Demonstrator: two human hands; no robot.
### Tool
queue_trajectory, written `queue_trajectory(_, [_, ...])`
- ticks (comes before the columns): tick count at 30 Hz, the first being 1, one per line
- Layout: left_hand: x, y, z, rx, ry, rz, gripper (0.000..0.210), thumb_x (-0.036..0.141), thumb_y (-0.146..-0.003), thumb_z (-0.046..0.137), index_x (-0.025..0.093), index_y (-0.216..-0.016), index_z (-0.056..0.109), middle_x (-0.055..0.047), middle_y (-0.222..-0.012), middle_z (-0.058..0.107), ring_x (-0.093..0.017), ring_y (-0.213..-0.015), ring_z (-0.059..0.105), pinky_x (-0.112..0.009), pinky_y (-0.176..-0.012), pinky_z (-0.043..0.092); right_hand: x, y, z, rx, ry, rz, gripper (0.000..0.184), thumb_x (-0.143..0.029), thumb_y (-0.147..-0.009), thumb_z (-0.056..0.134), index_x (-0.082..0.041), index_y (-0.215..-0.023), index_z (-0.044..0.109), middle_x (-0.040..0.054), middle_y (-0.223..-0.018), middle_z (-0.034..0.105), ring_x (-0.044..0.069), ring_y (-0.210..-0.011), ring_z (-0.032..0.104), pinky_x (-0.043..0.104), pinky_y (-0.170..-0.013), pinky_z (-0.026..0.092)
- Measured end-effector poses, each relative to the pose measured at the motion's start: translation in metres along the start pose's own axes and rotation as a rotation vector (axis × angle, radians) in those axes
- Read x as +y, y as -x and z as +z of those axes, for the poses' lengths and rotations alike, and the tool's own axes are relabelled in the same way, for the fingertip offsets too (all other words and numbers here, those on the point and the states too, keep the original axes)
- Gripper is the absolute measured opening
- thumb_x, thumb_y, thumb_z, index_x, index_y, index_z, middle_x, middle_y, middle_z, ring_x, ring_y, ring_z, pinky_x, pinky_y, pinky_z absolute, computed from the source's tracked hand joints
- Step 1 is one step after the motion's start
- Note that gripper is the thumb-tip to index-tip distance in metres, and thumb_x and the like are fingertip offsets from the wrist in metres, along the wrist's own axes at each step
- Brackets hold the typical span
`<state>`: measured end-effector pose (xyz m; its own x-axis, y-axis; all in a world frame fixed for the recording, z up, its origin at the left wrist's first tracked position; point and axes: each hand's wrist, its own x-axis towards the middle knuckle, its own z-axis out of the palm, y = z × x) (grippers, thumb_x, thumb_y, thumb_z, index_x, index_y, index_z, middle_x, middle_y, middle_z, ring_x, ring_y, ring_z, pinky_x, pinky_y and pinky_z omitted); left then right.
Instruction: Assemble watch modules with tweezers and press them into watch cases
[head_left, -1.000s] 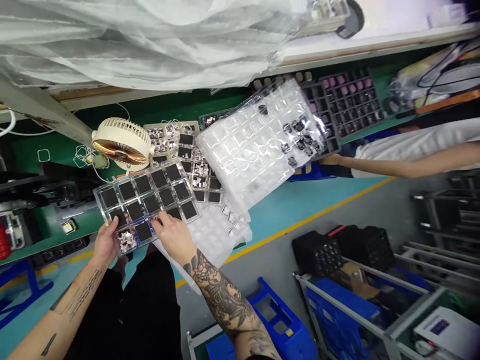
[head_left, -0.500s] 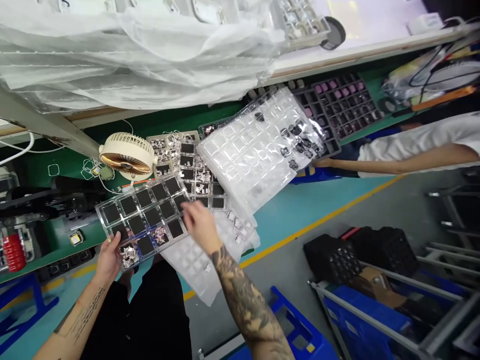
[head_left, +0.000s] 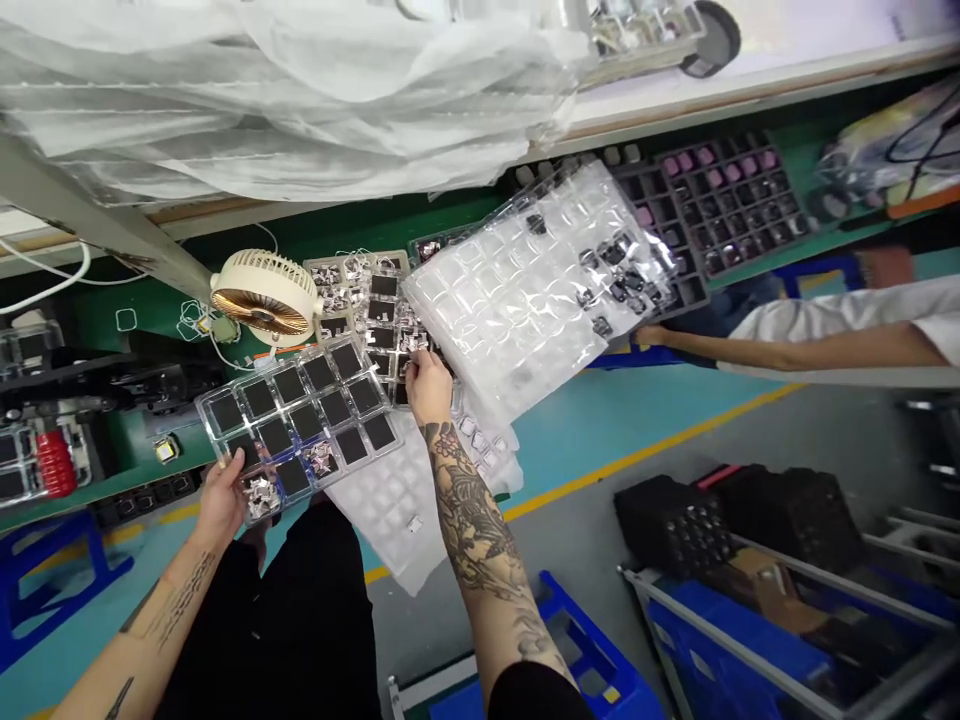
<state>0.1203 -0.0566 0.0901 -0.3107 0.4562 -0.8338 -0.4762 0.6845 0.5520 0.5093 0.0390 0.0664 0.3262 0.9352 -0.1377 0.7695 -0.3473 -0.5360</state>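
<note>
My left hand (head_left: 223, 495) grips the lower left corner of a clear plastic compartment tray (head_left: 395, 428), thumb on top. Most of its pockets hold flat black squares (head_left: 305, 425); two near the front hold heaps of small shiny silver-pink pieces (head_left: 321, 458). My right hand (head_left: 430, 388) is over a second tray (head_left: 352, 270) behind it, fingertips drawn together among its pockets. That tray carries black squares and similar small pieces. Whatever my right fingers hold, if anything, is hidden.
A cream fan (head_left: 266, 297) stands behind the held tray. Translucent blister sheets (head_left: 510, 290) with dark pieces lie to the right, with another sheet (head_left: 397, 510) below. A co-worker's arm (head_left: 787, 350) reaches in at right. Dark trays (head_left: 739, 215) lie beyond; a shelf edge (head_left: 675, 105) crosses above.
My right hand has moved from the right end of the held tray, up and right to the second tray. My left hand keeps its grip. The view has shifted slightly.
</note>
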Motion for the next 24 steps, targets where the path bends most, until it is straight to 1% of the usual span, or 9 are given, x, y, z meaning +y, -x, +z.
queue_trajectory(5, [-0.008,-0.004,0.008,-0.009,0.017,-0.015,0.056,0.046,-0.064,0.107,0.019,-0.094,0.069,-0.005,-0.09,0.082,-0.027,-0.083,0.082,-0.041,-0.086,0.066,-0.021,0.029,-0.011,0.069,-0.154,-0.094,0.029,-0.023,-0.108,0.047,-0.02,-0.122,0.073,0.0117,-0.113,0.074,0.023,-0.093,0.069,0.039,-0.091,0.06])
queue_trajectory(8, [-0.012,-0.003,0.013,-0.011,0.014,-0.036,0.055,0.046,-0.064,0.107,0.019,-0.095,0.07,-0.005,-0.088,0.081,-0.027,-0.082,0.081,-0.041,-0.085,0.065,-0.049,0.064,-0.01,-0.026,-0.231,-0.254,0.025,-0.02,-0.106,0.053,-0.023,-0.115,0.076,0.0073,-0.111,0.077,0.019,-0.094,0.073,0.033,-0.086,0.064])
queue_trajectory(10, [-0.012,-0.002,0.016,-0.004,0.013,-0.045,0.053,0.043,-0.065,0.106,0.02,-0.093,0.068,-0.003,-0.085,0.079,-0.025,-0.079,0.079,-0.039,-0.083,0.064,-0.063,0.082,-0.008,-0.108,-0.245,-0.375,0.026,-0.013,-0.1,0.058,-0.025,-0.111,0.078,0.0046,-0.112,0.079,0.018,-0.099,0.076,0.03,-0.088,0.066])
queue_trajectory(13, [-0.011,-0.001,0.018,0.011,0.003,-0.06,0.048,0.037,-0.067,0.104,0.022,-0.087,0.064,0.0,-0.079,0.074,-0.024,-0.079,0.077,-0.036,-0.082,0.063,-0.068,0.08,-0.015,-0.152,-0.2,-0.471,0.031,-0.009,-0.093,0.062,-0.026,-0.11,0.081,0.0041,-0.116,0.08,0.018,-0.105,0.078,0.031,-0.093,0.067])
queue_trajectory(16, [-0.01,-0.003,0.017,0.037,-0.018,-0.064,0.044,0.033,-0.07,0.101,0.022,-0.084,0.061,0.001,-0.076,0.068,-0.022,-0.079,0.075,-0.034,-0.082,0.061,-0.063,0.026,-0.04,-0.069,-0.107,-0.431,0.031,-0.017,-0.101,0.058,-0.024,-0.123,0.079,0.0101,-0.126,0.077,0.024,-0.117,0.074,0.042,-0.105,0.065])
queue_trajectory(19, [-0.01,-0.005,0.014,0.073,-0.061,-0.064,0.039,0.031,-0.075,0.098,0.023,-0.087,0.063,0.001,-0.077,0.065,-0.022,-0.081,0.073,-0.033,-0.081,0.06,-0.06,-0.066,-0.063,0.026,0.031,-0.376,0.043,-0.026,-0.108,0.053,-0.018,-0.147,0.069,0.0192,-0.151,0.065,0.036,-0.143,0.057,0.061,-0.124,0.05])
queue_trajectory(20, [-0.011,-0.004,0.013,0.08,-0.082,-0.066,0.038,0.031,-0.076,0.098,0.023,-0.089,0.064,0.0,-0.079,0.066,-0.023,-0.084,0.074,-0.033,-0.082,0.06,-0.061,-0.098,-0.066,0.01,0.118,-0.384,0.051,-0.029,-0.107,0.057,-0.015,-0.155,0.064,0.0215,-0.162,0.058,0.04,-0.153,0.047,0.063,-0.13,0.041])
queue_trajectory(21, [-0.011,-0.004,0.012,0.085,-0.104,-0.069,0.037,0.031,-0.076,0.098,0.024,-0.091,0.064,-0.001,-0.082,0.067,-0.025,-0.089,0.075,-0.035,-0.084,0.061,-0.062,-0.127,-0.068,-0.074,0.368,-0.408,0.058,-0.034,-0.108,0.055,-0.012,-0.162,0.056,0.0226,-0.169,0.052,0.042,-0.158,0.041,0.064,-0.133,0.034])
queue_trajectory(24, [-0.012,-0.001,0.011,0.084,-0.167,-0.085,0.039,0.033,-0.075,0.098,0.025,-0.09,0.063,-0.002,-0.083,0.068,-0.03,-0.097,0.076,-0.039,-0.087,0.063,-0.061,-0.186,-0.064,-0.243,0.557,-0.435,0.054,-0.032,-0.099,0.067,-0.005,-0.146,0.068,0.0255,-0.151,0.066,0.041,-0.148,0.051,0.06,-0.136,0.022])
